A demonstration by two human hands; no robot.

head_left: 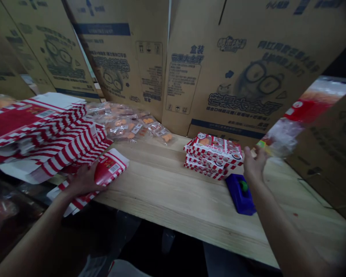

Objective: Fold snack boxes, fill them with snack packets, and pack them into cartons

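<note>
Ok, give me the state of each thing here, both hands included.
Red-and-white striped cardboard boxes: folded flat, piled unevenly.
Small red-and-white checkered cardboard boxes: formed, stacked.
Clear plastic packets with orange contents: heaped.
Blue plastic tape dispenser: set down.
Large brown cardboard cartons: standing upright.
Left hand: on a striped box, grip unclear.
Right hand: fingers parted.

Dim light, soft blur, deep shadow below the table (167, 192).

On the table (161, 192), a pile of cartons (57, 134) lies at the left, with packets (128, 129) behind its right end. Farther right sits a stack of boxes (213, 156), a tape dispenser (240, 198) before it. Cardboard (213, 80) stands behind.
</note>
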